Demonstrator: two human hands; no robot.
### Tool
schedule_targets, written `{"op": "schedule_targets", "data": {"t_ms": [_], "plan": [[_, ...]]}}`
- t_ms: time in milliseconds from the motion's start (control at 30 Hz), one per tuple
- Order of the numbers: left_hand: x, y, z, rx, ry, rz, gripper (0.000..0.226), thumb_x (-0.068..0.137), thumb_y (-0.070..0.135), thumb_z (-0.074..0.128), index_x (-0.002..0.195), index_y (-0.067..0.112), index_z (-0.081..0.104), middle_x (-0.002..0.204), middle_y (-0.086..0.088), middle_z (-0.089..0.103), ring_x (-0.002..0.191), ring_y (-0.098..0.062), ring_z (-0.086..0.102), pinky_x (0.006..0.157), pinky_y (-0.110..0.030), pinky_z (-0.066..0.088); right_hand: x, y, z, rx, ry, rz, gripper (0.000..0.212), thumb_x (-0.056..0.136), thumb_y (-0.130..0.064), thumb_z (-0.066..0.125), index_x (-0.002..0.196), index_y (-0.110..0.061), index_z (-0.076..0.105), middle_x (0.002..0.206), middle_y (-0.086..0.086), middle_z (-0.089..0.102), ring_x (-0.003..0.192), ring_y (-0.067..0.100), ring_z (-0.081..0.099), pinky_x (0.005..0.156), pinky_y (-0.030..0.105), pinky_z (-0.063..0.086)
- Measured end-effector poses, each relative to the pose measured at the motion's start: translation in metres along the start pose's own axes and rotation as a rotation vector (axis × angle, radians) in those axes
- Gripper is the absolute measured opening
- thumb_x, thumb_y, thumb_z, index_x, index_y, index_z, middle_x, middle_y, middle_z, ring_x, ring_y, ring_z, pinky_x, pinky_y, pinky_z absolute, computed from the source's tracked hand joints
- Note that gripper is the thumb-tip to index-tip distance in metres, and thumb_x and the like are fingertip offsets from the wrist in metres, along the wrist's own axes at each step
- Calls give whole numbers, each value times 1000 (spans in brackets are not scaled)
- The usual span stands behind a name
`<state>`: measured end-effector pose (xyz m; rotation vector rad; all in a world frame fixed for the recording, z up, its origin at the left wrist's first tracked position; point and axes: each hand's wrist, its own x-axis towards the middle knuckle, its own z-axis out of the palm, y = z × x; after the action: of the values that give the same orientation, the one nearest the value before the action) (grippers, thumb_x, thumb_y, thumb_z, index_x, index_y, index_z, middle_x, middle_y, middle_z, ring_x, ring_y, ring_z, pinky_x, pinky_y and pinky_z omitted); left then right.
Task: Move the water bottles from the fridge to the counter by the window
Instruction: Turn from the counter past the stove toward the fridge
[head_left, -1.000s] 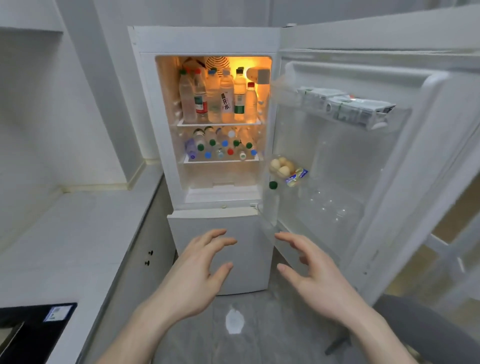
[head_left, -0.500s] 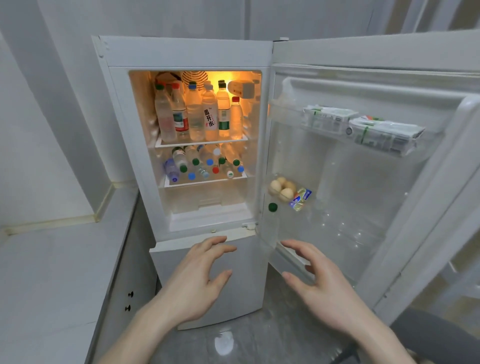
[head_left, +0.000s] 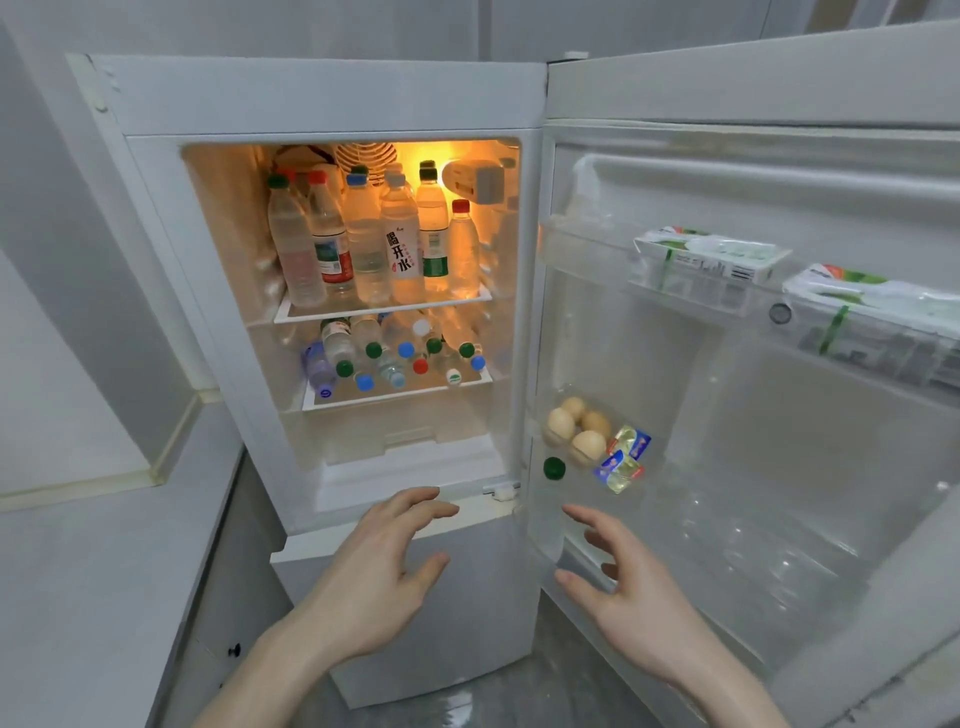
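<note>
The white fridge stands with its upper door swung wide to the right and its inside lit. Several clear water bottles stand upright on the top shelf, with caps in red, blue, green and white. More bottles lie on the lower shelf, caps pointing outward. My left hand hovers in front of the lower door, fingers spread and holding nothing. My right hand is raised beside it near the open door's lower edge, also spread and holding nothing. Both hands are below the shelves and touch no bottle.
The door's upper rack holds white cartons. A lower door pocket holds eggs, small packets and a green cap. A pale counter with a cabinet below runs along the left beside the fridge.
The fridge has come closer and larger in view. Both hands have stayed spread and risen slightly toward the fridge opening. Nothing has been gripped.
</note>
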<state>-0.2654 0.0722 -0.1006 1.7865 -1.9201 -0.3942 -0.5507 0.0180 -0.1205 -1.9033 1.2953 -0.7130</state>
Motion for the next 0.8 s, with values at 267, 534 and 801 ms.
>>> {"op": "schedule_targets", "data": {"t_ms": [267,534,801], "plan": [[36,-44,7,-17,-15,-105,43,97,38,63,137,47,51,153,30,33,138,0,36,106,-20,37,67,28,25,-6,-99,16,66,92,-33,75,138,-59,35,133,-39,39,129,-2,46,108,25,41],[91,-66,-7,-9,-1,-76,41,98,39,61,137,45,53,152,25,39,140,-4,39,115,-26,33,91,48,44,-2,-105,147,77,90,-36,77,153,-40,33,146,-19,39,136,4,43,111,26,39],[154,-89,-9,-7,-88,45,41,98,39,62,137,45,52,152,26,39,138,-4,41,112,-25,36,121,56,78,18,151,282,96,83,-25,82,159,-26,23,157,0,34,151,17,28,118,24,24]]}}
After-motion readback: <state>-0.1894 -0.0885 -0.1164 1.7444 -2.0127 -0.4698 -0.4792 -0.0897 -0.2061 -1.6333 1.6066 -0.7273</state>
